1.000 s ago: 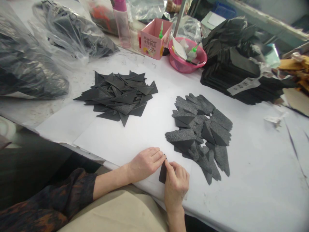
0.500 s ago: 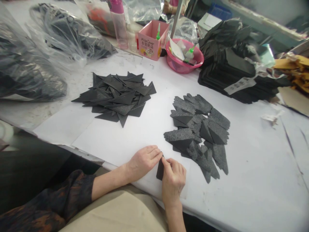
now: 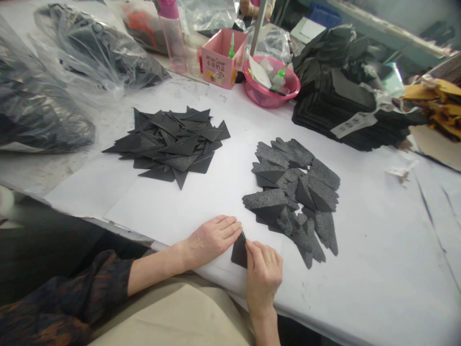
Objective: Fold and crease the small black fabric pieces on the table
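Observation:
A small black piece lies at the front of the white-covered table, between my hands. My left hand lies nearly flat, fingers stretched to the right, with its fingertips at the top of the piece. The fingers of my right hand are bent and pinch the right edge of that piece. Beyond my left hand sits a heap of smooth black pointed pieces. Grey-black speckled pieces with jagged ends overlap one another beyond my right hand.
Plastic bags with dark contents lie at the back left. Along the back stand a pink bottle, a pink box and a pink basin. A tall black stack and yellow-brown pieces are at the right. Another person's hand shows at the top.
My right hand has moved slightly right and its fingers now pinch the piece's right edge. More of the black piece shows between my hands. The whole view has shifted a little.

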A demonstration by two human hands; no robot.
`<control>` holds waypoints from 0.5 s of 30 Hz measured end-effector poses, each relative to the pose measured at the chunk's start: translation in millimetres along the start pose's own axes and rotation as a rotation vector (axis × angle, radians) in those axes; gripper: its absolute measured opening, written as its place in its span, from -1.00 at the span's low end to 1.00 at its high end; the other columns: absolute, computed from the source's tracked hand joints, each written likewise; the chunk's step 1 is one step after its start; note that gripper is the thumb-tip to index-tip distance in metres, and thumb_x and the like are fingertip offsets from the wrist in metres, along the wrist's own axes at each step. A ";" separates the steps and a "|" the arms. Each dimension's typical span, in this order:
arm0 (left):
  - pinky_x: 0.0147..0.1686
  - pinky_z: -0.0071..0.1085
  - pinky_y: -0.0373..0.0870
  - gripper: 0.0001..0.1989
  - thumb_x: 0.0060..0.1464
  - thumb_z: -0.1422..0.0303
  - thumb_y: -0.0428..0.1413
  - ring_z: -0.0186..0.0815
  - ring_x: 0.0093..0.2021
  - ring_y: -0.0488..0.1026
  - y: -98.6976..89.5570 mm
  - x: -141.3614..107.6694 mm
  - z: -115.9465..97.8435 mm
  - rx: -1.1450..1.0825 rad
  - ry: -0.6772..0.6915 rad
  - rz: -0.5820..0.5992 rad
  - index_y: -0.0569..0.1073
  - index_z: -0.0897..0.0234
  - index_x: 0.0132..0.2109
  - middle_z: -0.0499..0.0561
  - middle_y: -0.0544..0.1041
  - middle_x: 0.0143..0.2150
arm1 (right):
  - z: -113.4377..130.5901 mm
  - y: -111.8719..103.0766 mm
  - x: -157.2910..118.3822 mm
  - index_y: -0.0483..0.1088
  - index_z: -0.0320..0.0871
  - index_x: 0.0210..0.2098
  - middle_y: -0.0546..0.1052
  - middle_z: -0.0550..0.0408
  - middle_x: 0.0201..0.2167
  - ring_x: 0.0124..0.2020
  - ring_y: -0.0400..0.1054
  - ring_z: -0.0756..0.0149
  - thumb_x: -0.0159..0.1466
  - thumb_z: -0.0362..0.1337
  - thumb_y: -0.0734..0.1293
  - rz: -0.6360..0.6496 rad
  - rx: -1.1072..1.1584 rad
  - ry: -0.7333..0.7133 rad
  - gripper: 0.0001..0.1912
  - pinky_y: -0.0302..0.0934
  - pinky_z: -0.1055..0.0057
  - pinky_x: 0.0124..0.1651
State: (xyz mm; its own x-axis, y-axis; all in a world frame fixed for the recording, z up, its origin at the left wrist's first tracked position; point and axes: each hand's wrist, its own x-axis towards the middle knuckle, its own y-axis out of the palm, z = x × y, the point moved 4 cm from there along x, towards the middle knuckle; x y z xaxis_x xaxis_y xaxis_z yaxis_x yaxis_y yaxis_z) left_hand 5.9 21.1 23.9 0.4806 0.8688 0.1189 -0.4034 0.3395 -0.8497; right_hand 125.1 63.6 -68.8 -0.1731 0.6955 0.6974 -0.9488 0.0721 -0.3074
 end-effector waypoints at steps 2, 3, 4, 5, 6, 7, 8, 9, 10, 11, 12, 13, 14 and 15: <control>0.12 -0.22 0.38 -0.72 0.26 0.50 -0.01 -0.15 0.13 0.39 -0.3 -0.6 -0.7 0.006 -0.002 0.006 0.43 0.46 0.07 0.18 0.49 0.09 | -1.4 -1.2 -3.6 0.49 -0.13 -0.19 0.54 0.08 -0.28 -0.24 0.35 0.32 0.32 -0.42 0.30 -0.007 0.020 -0.003 -0.86 0.19 0.31 -0.06; 0.12 -0.21 0.38 -0.72 0.26 0.50 -0.01 -0.14 0.13 0.39 -0.5 -0.7 -1.1 0.008 -0.001 0.008 0.42 0.46 0.07 0.19 0.49 0.09 | -2.0 -0.9 -5.0 0.50 -0.13 -0.20 0.53 0.07 -0.28 -0.24 0.34 0.32 0.32 -0.42 0.30 -0.005 0.029 0.001 -0.86 0.19 0.32 -0.08; 0.11 -0.20 0.38 -0.72 0.26 0.50 -0.01 -0.14 0.13 0.40 -0.7 -0.6 -1.5 0.010 0.000 0.009 0.42 0.46 0.07 0.20 0.49 0.09 | -2.5 -0.2 -6.2 0.50 -0.13 -0.20 0.52 0.06 -0.29 -0.25 0.32 0.32 0.31 -0.42 0.30 -0.001 0.037 0.008 -0.85 0.20 0.34 -0.10; 0.11 -0.20 0.38 -0.72 0.26 0.50 -0.01 -0.14 0.13 0.40 -1.1 -0.4 -1.9 0.011 0.001 0.009 0.42 0.45 0.07 0.20 0.49 0.08 | -2.8 0.7 -7.0 0.50 -0.14 -0.20 0.51 0.05 -0.29 -0.25 0.31 0.32 0.32 -0.43 0.30 0.004 0.044 0.015 -0.84 0.20 0.35 -0.12; 0.11 -0.20 0.37 -0.72 0.26 0.50 -0.01 -0.14 0.13 0.40 -1.7 -0.1 -2.2 0.011 0.001 0.009 0.42 0.45 0.08 0.20 0.49 0.08 | -3.0 1.6 -7.7 0.51 -0.14 -0.19 0.49 0.04 -0.30 -0.25 0.30 0.32 0.32 -0.43 0.29 0.008 0.051 0.020 -0.83 0.21 0.35 -0.13; 0.11 -0.20 0.37 -0.71 0.26 0.50 -0.02 -0.14 0.12 0.40 -2.3 0.3 -2.4 0.011 0.002 0.009 0.42 0.45 0.08 0.20 0.49 0.08 | -3.0 2.4 -8.2 0.51 -0.15 -0.17 0.48 0.03 -0.30 -0.25 0.30 0.32 0.32 -0.44 0.28 0.010 0.057 0.022 -0.82 0.21 0.36 -0.14; 0.11 -0.20 0.37 -0.71 0.26 0.51 -0.02 -0.14 0.12 0.40 -2.8 0.8 -2.6 0.011 0.001 0.009 0.42 0.46 0.08 0.20 0.49 0.08 | -2.9 3.0 -8.7 0.50 -0.15 -0.15 0.47 0.02 -0.30 -0.25 0.29 0.32 0.32 -0.45 0.28 0.013 0.061 0.021 -0.81 0.22 0.36 -0.15; 0.11 -0.20 0.37 -0.71 0.26 0.50 -0.02 -0.14 0.12 0.40 -3.4 1.1 -2.7 0.009 0.000 0.009 0.42 0.45 0.08 0.20 0.49 0.08 | -2.8 3.4 -9.3 0.50 -0.15 -0.12 0.47 0.01 -0.30 -0.25 0.29 0.32 0.32 -0.45 0.27 0.014 0.062 0.017 -0.79 0.22 0.36 -0.15; 0.11 -0.20 0.38 -0.72 0.26 0.50 -0.02 -0.13 0.12 0.40 -3.8 1.4 -2.9 0.006 -0.002 0.009 0.42 0.44 0.08 0.19 0.49 0.07 | -2.7 3.7 -9.9 0.49 -0.15 -0.11 0.47 0.01 -0.29 -0.25 0.29 0.32 0.33 -0.45 0.27 0.015 0.060 0.012 -0.78 0.22 0.36 -0.15; 0.10 -0.19 0.38 -0.72 0.26 0.50 -0.01 -0.13 0.12 0.40 -4.2 1.5 -3.0 0.003 -0.004 0.009 0.42 0.43 0.08 0.19 0.49 0.07 | -2.8 3.8 -10.5 0.49 -0.15 -0.10 0.47 0.01 -0.28 -0.25 0.29 0.31 0.33 -0.46 0.26 0.014 0.058 0.008 -0.77 0.22 0.35 -0.15; 0.09 -0.19 0.38 -0.72 0.26 0.49 -0.01 -0.13 0.12 0.40 -4.4 1.4 -3.2 -0.001 -0.006 0.008 0.42 0.41 0.07 0.19 0.49 0.07 | -3.0 3.9 -11.2 0.49 -0.15 -0.09 0.47 0.00 -0.28 -0.25 0.29 0.31 0.33 -0.46 0.26 0.015 0.055 0.006 -0.76 0.22 0.35 -0.16; 0.09 -0.18 0.39 -0.73 0.26 0.48 -0.01 -0.13 0.12 0.40 -4.4 1.2 -3.5 -0.004 -0.008 0.008 0.42 0.40 0.07 0.18 0.49 0.07 | -3.3 4.0 -11.9 0.49 -0.15 -0.08 0.47 0.00 -0.28 -0.25 0.29 0.31 0.33 -0.46 0.26 0.016 0.052 0.004 -0.76 0.22 0.35 -0.16; 0.08 -0.18 0.39 -0.73 0.27 0.48 0.00 -0.13 0.12 0.40 -4.3 0.9 -3.7 -0.005 -0.009 0.008 0.42 0.38 0.07 0.18 0.49 0.07 | -3.6 4.1 -12.5 0.49 -0.15 -0.08 0.47 0.00 -0.27 -0.25 0.29 0.31 0.33 -0.46 0.26 0.017 0.051 0.003 -0.76 0.22 0.35 -0.16; 0.08 -0.17 0.39 -0.73 0.26 0.48 0.00 -0.12 0.12 0.40 -4.1 0.5 -3.8 -0.003 -0.009 0.008 0.43 0.38 0.07 0.18 0.48 0.08 | -3.7 4.1 -12.9 0.49 -0.16 -0.08 0.47 0.00 -0.27 -0.25 0.29 0.30 0.33 -0.46 0.26 0.019 0.050 0.002 -0.76 0.22 0.35 -0.16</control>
State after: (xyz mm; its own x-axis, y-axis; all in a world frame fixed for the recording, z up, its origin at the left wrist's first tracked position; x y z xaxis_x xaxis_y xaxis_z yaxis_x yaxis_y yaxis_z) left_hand 10.8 18.8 25.4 0.4703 0.8748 0.1162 -0.4051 0.3311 -0.8522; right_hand 124.4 57.6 -81.4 -0.1905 0.6978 0.6905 -0.9575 0.0229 -0.2874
